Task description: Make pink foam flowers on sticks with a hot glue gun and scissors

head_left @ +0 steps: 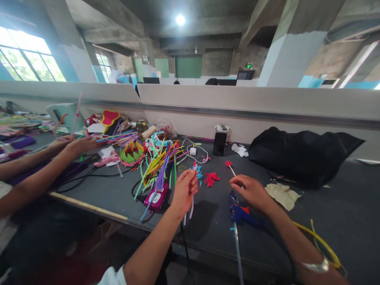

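My left hand point(186, 189) is closed in a pinch around pale pink pipe cleaners point(192, 206). Their ends hang below the fist, and a pink and red tip pokes out above the fingers. In my right hand point(247, 189) is a thin white stick point(232, 170) topped by a small red tuft point(228, 163). Below that hand lies a blue hot glue gun point(242, 213), a clear glue stick point(238, 249) reaching from it toward the front edge. Between my hands, farther back, are a pile of red pieces point(211, 179) and some blue pieces point(199, 172).
Colourful pipe cleaners point(160, 166) spread beside a magenta box point(156, 198) on the left. Behind stand a phone point(219, 143) and a white charger point(192, 151). A black bag point(299, 156) lies right, near a beige cloth point(283, 195). A co-worker's hands point(78, 144) work at far left.
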`<act>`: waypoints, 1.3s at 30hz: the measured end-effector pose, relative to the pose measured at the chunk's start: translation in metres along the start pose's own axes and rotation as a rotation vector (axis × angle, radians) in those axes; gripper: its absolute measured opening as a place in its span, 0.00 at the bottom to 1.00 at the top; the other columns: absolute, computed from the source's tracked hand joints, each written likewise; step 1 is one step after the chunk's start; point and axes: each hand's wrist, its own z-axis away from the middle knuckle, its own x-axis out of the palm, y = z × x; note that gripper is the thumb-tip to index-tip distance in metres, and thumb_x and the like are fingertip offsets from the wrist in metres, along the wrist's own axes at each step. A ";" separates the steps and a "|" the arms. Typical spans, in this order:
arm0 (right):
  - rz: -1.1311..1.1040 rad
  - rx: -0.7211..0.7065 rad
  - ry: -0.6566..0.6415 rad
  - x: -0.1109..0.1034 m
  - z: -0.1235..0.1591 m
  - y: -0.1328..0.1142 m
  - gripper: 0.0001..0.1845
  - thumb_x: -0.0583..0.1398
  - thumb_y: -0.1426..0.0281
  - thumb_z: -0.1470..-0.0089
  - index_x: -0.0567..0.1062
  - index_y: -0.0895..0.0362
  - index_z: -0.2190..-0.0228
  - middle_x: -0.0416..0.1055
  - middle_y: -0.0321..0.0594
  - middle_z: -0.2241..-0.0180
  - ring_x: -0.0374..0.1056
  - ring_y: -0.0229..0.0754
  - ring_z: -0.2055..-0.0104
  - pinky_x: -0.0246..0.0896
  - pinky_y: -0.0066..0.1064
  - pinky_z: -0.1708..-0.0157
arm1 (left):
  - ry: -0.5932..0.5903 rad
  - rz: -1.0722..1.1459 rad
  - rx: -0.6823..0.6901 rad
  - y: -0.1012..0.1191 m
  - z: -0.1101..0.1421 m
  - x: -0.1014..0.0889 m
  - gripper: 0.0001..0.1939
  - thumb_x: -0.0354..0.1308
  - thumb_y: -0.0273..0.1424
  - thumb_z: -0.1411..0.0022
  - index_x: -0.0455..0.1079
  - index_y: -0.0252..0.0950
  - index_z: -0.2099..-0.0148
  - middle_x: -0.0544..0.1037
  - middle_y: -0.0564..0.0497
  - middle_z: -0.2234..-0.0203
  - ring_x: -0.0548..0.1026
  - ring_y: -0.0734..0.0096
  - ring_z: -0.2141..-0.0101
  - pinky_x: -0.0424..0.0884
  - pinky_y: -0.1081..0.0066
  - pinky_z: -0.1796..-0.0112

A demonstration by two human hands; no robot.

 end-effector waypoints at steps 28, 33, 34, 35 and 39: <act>-0.217 0.036 -0.103 0.040 -0.054 0.000 0.15 0.56 0.61 0.37 0.74 0.59 0.59 0.75 0.38 0.65 0.72 0.36 0.67 0.69 0.35 0.62 | -0.009 -0.026 -0.057 -0.015 -0.005 0.005 0.15 0.67 0.38 0.50 0.67 0.33 0.68 0.56 0.62 0.85 0.50 0.87 0.86 0.42 0.78 0.83; -0.153 0.053 -0.053 0.033 -0.057 0.004 0.14 0.57 0.61 0.38 0.74 0.59 0.60 0.74 0.40 0.61 0.71 0.40 0.59 0.68 0.40 0.57 | -0.004 -0.038 -0.060 -0.017 -0.004 0.008 0.15 0.68 0.37 0.50 0.68 0.33 0.68 0.57 0.62 0.84 0.51 0.86 0.86 0.43 0.78 0.83; -0.136 0.063 -0.046 0.031 -0.057 0.005 0.14 0.57 0.61 0.38 0.74 0.59 0.60 0.74 0.40 0.60 0.71 0.40 0.59 0.68 0.40 0.56 | -0.005 -0.038 -0.062 -0.016 -0.004 0.008 0.15 0.67 0.37 0.50 0.68 0.33 0.68 0.57 0.62 0.84 0.51 0.86 0.86 0.43 0.78 0.83; -0.119 0.071 -0.042 0.028 -0.056 0.006 0.13 0.57 0.61 0.39 0.74 0.59 0.60 0.74 0.40 0.60 0.71 0.40 0.58 0.68 0.40 0.56 | -0.008 -0.038 -0.065 -0.016 -0.003 0.008 0.14 0.67 0.37 0.50 0.68 0.33 0.68 0.57 0.62 0.84 0.51 0.86 0.86 0.43 0.78 0.83; -0.049 0.094 -0.068 0.026 -0.048 0.010 0.13 0.58 0.62 0.39 0.74 0.59 0.59 0.73 0.40 0.58 0.71 0.41 0.57 0.67 0.41 0.55 | -0.001 -0.048 -0.074 -0.016 -0.003 0.008 0.15 0.67 0.37 0.50 0.67 0.33 0.69 0.57 0.62 0.84 0.51 0.86 0.86 0.42 0.78 0.84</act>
